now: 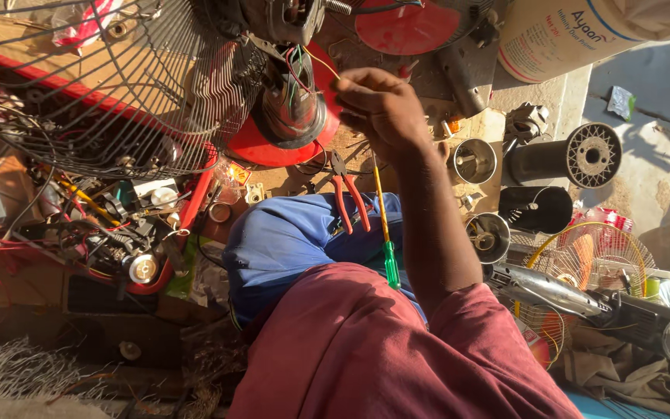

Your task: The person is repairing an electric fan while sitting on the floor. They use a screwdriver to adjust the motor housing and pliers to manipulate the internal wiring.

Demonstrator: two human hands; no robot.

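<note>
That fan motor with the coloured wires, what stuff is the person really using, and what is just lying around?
In use:
- dark fan motor with coloured wires
- right hand, pinching a thin yellow wire

Lying about:
- red-handled pliers on the blue cloth
- green-handled screwdriver
- round wire fan guard
- black wire spool
- white plastic tub
</note>
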